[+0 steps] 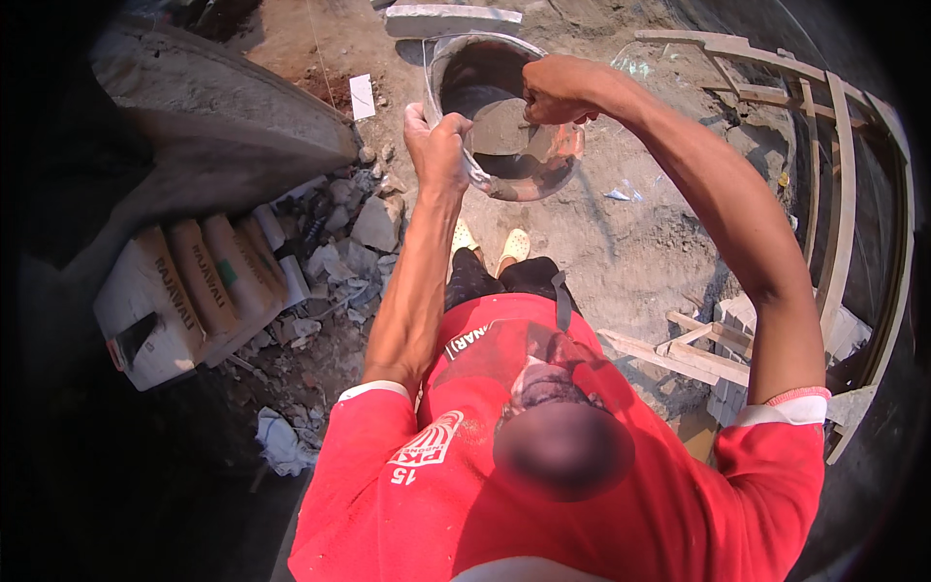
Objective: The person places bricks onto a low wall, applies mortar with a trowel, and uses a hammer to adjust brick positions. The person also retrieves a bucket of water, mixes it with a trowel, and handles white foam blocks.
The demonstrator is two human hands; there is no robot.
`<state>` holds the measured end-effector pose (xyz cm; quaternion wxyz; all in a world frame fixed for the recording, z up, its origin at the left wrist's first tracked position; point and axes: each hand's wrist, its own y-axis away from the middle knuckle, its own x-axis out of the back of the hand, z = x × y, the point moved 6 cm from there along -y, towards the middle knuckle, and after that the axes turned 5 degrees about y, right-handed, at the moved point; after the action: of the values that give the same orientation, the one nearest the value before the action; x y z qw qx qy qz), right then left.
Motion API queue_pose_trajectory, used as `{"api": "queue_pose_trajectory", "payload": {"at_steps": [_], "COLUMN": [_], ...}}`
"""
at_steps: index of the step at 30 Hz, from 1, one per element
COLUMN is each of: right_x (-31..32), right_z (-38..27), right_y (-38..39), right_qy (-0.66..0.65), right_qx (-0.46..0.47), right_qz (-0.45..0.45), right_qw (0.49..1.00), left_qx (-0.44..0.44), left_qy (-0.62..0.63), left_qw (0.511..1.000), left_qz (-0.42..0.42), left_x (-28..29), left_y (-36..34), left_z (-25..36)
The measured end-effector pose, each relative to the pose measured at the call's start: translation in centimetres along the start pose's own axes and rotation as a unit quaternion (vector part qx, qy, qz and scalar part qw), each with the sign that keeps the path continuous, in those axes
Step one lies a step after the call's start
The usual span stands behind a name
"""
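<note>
A grey, mud-crusted bucket [514, 186] with a reddish lower patch hangs in front of me, above my pale yellow clogs [514, 247]. My left hand [436, 147] grips its near-left rim, where a pale cord or handle runs. My right hand [561, 89] reaches over the bucket's right side, fingers closed on something I cannot make out. Below those fingers, inside the bucket, lies a grey, flat-looking surface [499, 126], either wet mix or a tool; I cannot tell which.
Cardboard boxes [233, 286] and broken rubble [339, 257] lie left, below a concrete wall [242, 116]. A wooden frame [839, 194] curves along the right. Loose timber [679, 359] lies by my right side. A pale slab [451, 21] and white tile [362, 96] lie ahead.
</note>
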<state>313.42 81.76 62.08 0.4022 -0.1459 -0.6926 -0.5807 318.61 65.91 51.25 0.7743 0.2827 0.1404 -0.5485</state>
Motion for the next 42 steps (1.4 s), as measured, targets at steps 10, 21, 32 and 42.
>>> {"api": "queue_pose_trajectory", "payload": {"at_steps": [10,21,32,42], "right_x": [0.4,-1.3,-0.6,-3.7], "right_z": [2.6,3.9,0.7,-2.7], "right_y": [2.3,3.0,1.7,-0.4], "right_qy": [0.053,-0.081,0.078,0.238], "right_qx": [-0.005,0.052,0.028,0.1], "right_qz": [0.002,-0.013,0.152,0.115], "right_qw": [0.999,0.995,0.985,0.959], "left_qx": [-0.015,-0.009,0.011,-0.017], "left_qy": [-0.016,-0.014,0.03,-0.027], "left_qw": [1.0,1.0,0.999,0.999], "left_qz": [0.011,0.01,-0.01,-0.042], "left_x": [0.5,0.1,0.0,0.4], "left_y": [-0.2,0.4,0.5,-0.3], "left_z": [0.1,0.1,-0.6,-0.1]}}
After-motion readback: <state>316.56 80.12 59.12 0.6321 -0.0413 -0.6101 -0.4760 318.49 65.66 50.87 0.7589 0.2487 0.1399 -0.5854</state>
